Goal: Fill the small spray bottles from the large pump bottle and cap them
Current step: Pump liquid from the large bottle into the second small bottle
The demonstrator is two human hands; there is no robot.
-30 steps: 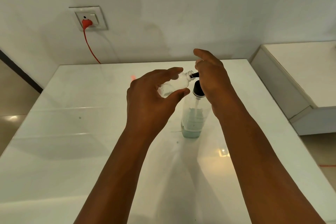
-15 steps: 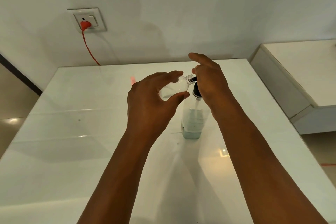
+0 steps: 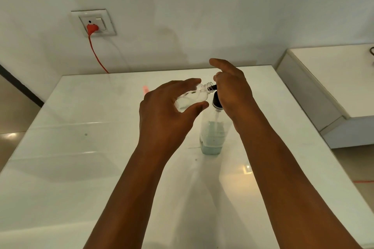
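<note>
The left hand (image 3: 168, 111) curls thumb and fingers round the small spray bottle (image 3: 193, 98), tilting its open neck against the black nozzle to catch liquid, while the right hand (image 3: 232, 89) rests over the pump head of the large pump bottle (image 3: 212, 133) standing on the white table (image 3: 81, 147), forefinger lifted, evidently to press.

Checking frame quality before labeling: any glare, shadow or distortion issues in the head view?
Head view: warm glare patch on the glossy table near the pump bottle; soft arm shadows fall toward the viewer; wide-angle bending skews the table edges; the clear small bottle in the left hand is low-contrast; right hand hides the pump head.
</note>
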